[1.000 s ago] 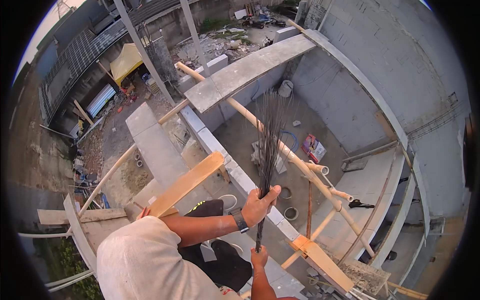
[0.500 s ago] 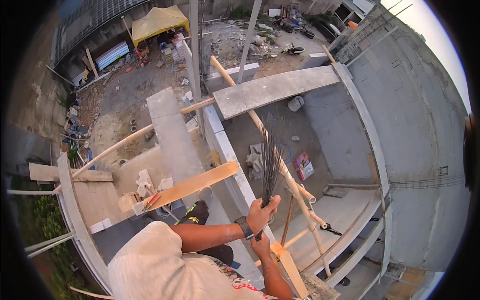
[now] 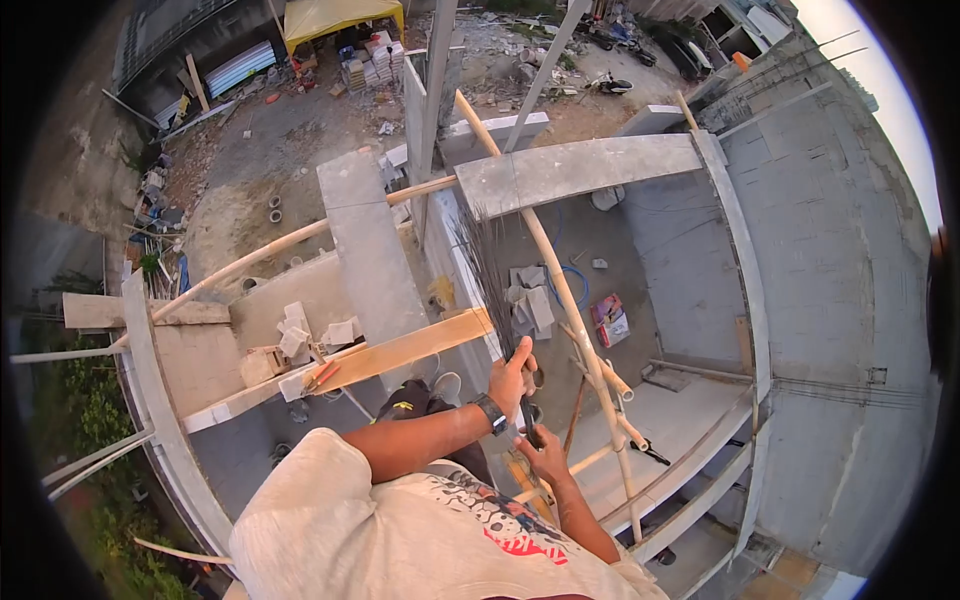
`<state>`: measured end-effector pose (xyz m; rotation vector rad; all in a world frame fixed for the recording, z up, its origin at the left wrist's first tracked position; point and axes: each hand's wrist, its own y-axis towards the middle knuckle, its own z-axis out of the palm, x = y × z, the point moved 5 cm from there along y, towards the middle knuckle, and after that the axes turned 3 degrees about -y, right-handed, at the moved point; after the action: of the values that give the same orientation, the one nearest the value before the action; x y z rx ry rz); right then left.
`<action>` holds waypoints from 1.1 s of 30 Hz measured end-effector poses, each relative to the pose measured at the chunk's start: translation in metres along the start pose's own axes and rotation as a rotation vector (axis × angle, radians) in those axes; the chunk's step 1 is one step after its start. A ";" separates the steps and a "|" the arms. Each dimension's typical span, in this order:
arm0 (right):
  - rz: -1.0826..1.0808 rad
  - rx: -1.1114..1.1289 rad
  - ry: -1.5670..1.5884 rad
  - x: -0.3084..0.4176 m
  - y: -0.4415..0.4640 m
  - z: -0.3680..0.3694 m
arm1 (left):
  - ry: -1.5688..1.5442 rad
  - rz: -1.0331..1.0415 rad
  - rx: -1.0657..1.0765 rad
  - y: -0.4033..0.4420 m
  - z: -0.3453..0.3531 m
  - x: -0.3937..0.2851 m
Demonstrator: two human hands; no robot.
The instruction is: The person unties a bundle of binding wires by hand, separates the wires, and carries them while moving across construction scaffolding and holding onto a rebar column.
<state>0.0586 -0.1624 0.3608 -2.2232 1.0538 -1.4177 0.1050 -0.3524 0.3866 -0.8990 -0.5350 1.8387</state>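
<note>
A bundle of thin dark wires [image 3: 484, 265] fans out at its upper end and leans up and to the left. My left hand [image 3: 510, 381], with a dark watch on its wrist, is wrapped round the lower part of the bundle. Just below it, my right hand [image 3: 545, 455] has its fingers at the bundle's bottom end, in a looser hold. An orange-brown plank [image 3: 410, 350] lies to the left of the wires, and pliers with red handles [image 3: 323, 375] rest near its left end.
Bamboo poles [image 3: 560, 280] cross over the walled space below. Concrete slabs [image 3: 590, 172] bridge the block walls. Broken blocks [image 3: 298, 335] lie at left, a red and white bag [image 3: 610, 322] on the floor below. A yellow canopy [image 3: 340, 20] stands at the top left.
The wire bundle has tipped from nearly upright to leaning left. My right hand's fingers have loosened at its lower end. The view has shifted, bringing more of the shirt into sight.
</note>
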 end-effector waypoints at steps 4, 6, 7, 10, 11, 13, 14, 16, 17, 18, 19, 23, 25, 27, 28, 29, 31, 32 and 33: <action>-0.018 -0.032 -0.227 -0.010 0.024 0.006 | 0.222 0.083 0.167 -0.001 0.004 -0.005; -0.106 -0.090 -0.264 -0.026 0.033 0.014 | 0.555 0.249 0.341 0.013 -0.003 -0.004; -0.099 -0.140 -0.230 -0.033 0.037 0.014 | 0.560 0.257 0.329 0.012 -0.007 -0.007; -0.081 -0.201 -0.190 -0.052 0.041 0.009 | 0.811 0.312 0.167 0.004 -0.028 -0.018; -0.080 -0.217 -0.152 -0.057 0.042 0.007 | 0.858 0.265 0.166 0.004 -0.033 -0.025; -0.103 -0.256 -0.104 -0.064 0.046 0.002 | 0.869 0.247 0.145 0.003 -0.042 -0.035; -0.106 -0.258 -0.101 -0.071 0.047 0.000 | 0.873 0.250 0.145 0.003 -0.047 -0.038; -0.014 -0.290 -0.053 -0.087 0.050 -0.004 | 0.989 0.291 0.088 0.003 -0.055 -0.051; -0.008 -0.292 -0.039 -0.094 0.054 -0.007 | 0.993 0.289 0.090 0.003 -0.058 -0.055; -0.003 -0.295 -0.034 -0.096 0.053 -0.010 | 0.975 0.328 0.089 0.004 -0.060 -0.062; 0.010 -0.311 -0.034 -0.097 0.055 -0.012 | 0.957 0.368 0.090 0.007 -0.062 -0.070; 0.058 -0.365 0.036 -0.093 0.074 -0.021 | 0.823 0.294 0.034 0.028 -0.077 -0.103; 0.079 -0.380 0.061 -0.077 0.078 -0.027 | 0.835 0.278 0.007 0.038 -0.078 -0.134; 0.153 -0.414 0.079 -0.060 0.085 -0.030 | 0.851 0.265 -0.012 0.060 -0.080 -0.172; 0.154 -0.431 0.090 -0.053 0.093 -0.029 | 0.853 0.294 -0.041 0.076 -0.083 -0.196; 0.190 -0.439 0.093 -0.047 0.099 -0.028 | 0.852 0.321 -0.071 0.094 -0.085 -0.222; 0.191 -0.446 0.070 -0.051 0.113 -0.020 | 0.910 0.422 -0.071 0.123 -0.074 -0.284; 0.198 -0.452 0.067 -0.051 0.121 -0.015 | 0.929 0.500 -0.065 0.136 -0.063 -0.317; 0.198 -0.452 0.065 -0.049 0.127 -0.011 | 0.945 0.577 -0.057 0.148 -0.054 -0.345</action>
<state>-0.0160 -0.2132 0.2580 -2.2862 1.7073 -1.2692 0.1448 -0.7295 0.3683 -1.9337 0.3020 1.6102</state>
